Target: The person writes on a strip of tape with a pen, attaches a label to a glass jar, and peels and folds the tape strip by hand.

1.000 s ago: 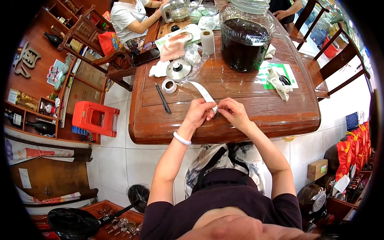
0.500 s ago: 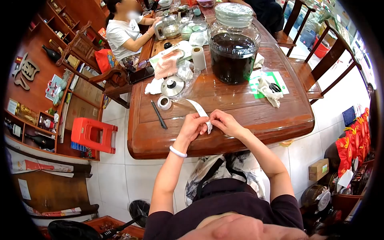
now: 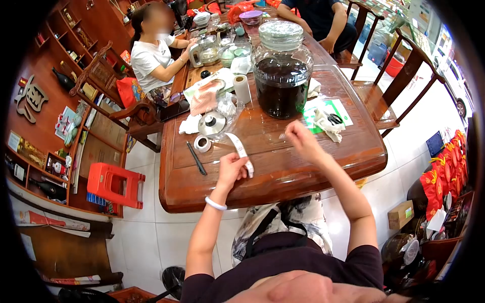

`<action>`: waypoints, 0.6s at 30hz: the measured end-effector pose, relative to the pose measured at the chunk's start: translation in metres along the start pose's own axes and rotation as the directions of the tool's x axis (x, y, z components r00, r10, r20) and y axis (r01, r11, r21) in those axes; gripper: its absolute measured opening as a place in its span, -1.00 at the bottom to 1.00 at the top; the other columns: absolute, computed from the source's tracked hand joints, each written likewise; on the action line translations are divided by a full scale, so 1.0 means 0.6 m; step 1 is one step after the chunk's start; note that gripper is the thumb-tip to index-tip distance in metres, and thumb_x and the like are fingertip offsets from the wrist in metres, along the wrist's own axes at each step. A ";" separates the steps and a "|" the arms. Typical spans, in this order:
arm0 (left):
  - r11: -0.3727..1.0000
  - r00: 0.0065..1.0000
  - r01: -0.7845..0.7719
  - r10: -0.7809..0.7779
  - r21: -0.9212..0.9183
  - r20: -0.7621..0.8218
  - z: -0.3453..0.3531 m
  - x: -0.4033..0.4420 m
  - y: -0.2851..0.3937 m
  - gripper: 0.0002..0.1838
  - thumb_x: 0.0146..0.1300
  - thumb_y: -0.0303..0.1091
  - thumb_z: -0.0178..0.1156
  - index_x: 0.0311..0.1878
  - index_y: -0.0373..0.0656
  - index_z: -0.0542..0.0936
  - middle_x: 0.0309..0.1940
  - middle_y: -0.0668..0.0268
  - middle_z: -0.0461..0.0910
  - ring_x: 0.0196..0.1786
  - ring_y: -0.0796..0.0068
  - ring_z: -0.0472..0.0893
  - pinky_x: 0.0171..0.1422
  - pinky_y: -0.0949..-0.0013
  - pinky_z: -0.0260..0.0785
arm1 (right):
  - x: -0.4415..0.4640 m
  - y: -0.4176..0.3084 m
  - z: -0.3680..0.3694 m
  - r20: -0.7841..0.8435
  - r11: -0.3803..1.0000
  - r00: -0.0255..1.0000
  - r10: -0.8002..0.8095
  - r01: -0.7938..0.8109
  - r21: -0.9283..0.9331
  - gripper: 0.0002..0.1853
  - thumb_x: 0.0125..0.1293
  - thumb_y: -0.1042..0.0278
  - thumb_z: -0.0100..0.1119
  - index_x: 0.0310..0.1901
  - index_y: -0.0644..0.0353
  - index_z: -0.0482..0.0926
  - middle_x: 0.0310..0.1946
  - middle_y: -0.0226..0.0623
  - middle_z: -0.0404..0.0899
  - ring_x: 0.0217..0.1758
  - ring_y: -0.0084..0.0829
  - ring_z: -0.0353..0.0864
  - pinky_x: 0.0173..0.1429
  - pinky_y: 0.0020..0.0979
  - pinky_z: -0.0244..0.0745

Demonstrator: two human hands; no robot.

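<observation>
My left hand (image 3: 233, 169) pinches the end of a white paper strip (image 3: 238, 143) with dark marks, perhaps a label strip, above the table's near edge. The strip curves back toward a small white roll (image 3: 202, 144). Farther right, my right hand (image 3: 304, 141) is lifted in front of a big glass jar (image 3: 281, 83) of dark liquid, fingers pinched together. A faint, pale bit seems to show at its fingertips, too small to name. A black pen (image 3: 196, 158) lies left of the roll, and a round metal lid (image 3: 211, 122) rests behind it.
Black-handled scissors (image 3: 334, 118) and a crumpled white cloth (image 3: 327, 124) lie on a green-and-white sheet at the right. A paper roll (image 3: 242, 89) stands left of the jar. One person (image 3: 154, 60) sits at the left side, another (image 3: 316, 22) at the far end. A red stool (image 3: 116, 184) stands left.
My right hand has parted from my left and moved right and up toward the jar. My left hand keeps the strip, slightly lower and further left. The view has shifted a little.
</observation>
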State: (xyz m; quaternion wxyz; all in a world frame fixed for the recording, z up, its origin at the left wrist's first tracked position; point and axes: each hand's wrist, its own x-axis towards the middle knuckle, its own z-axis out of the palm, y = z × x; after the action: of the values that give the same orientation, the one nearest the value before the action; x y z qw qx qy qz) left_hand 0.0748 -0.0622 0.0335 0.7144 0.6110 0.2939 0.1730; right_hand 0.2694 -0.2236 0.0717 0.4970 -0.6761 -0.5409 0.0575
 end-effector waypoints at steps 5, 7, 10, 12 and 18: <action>0.882 0.948 -0.158 0.262 0.444 -0.182 -0.080 0.014 -0.025 -0.86 0.10 -0.41 0.23 -0.43 -0.32 0.60 -0.60 0.28 0.61 -0.62 0.61 0.52 -0.54 0.49 0.34 | 0.071 -0.028 -0.117 -0.064 0.986 0.998 0.013 -0.023 -0.167 -0.89 0.30 0.42 -0.01 -0.31 0.27 0.37 -0.38 -0.09 0.41 -0.27 -0.14 0.44 -0.13 -0.31 0.36; 0.820 0.933 -0.154 0.304 0.551 -0.193 -0.084 0.000 -0.013 -0.82 0.06 -0.35 0.25 -0.38 -0.30 0.61 -0.56 0.23 0.63 -0.55 0.50 0.58 -0.41 0.41 0.41 | 0.105 -0.019 -0.150 -0.075 0.968 0.993 -0.095 0.075 -0.239 -0.92 0.30 0.47 0.01 -0.32 0.28 0.38 -0.45 -0.20 0.42 -0.36 -0.32 0.42 -0.20 -0.39 0.36; 0.664 0.935 -0.112 0.323 0.740 -0.148 -0.086 -0.010 -0.014 -0.74 0.02 -0.25 0.25 -0.35 -0.28 0.60 -0.59 0.17 0.57 -0.46 0.23 0.58 -0.29 0.26 0.40 | 0.155 -0.010 -0.188 -0.052 0.932 0.991 -0.125 0.099 -0.349 -0.87 0.32 0.41 -0.01 -0.31 0.29 0.40 -0.43 -0.17 0.45 -0.34 -0.30 0.44 -0.17 -0.37 0.37; 0.607 0.925 -0.115 0.354 0.787 -0.138 -0.081 -0.016 -0.016 -0.73 0.02 -0.25 0.26 -0.30 -0.26 0.59 -0.52 0.18 0.57 -0.40 0.24 0.58 -0.26 0.25 0.39 | 0.180 -0.024 -0.207 -0.030 0.949 0.995 -0.093 0.079 -0.305 -0.83 0.33 0.34 0.00 -0.29 0.29 0.40 -0.43 -0.26 0.44 -0.32 -0.44 0.42 -0.18 -0.43 0.35; 0.429 0.848 -0.221 0.529 0.876 -0.044 -0.053 -0.020 0.013 -0.58 -0.02 -0.28 0.30 -0.07 -0.23 0.51 -0.19 0.15 0.53 -0.07 0.20 0.51 -0.01 0.22 0.34 | 0.216 0.046 -0.233 -0.063 0.998 0.997 0.048 -0.045 0.044 -0.78 0.39 0.26 -0.03 -0.20 0.27 0.44 -0.36 -0.48 0.44 -0.26 -0.65 0.40 -0.14 -0.56 0.35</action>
State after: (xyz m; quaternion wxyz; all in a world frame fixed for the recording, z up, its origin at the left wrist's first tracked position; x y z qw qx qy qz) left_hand 0.0464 -0.0433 0.0412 0.2115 0.8923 0.3030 0.2595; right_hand 0.4266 -0.2044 0.1809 0.5269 -0.6793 -0.5074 0.0588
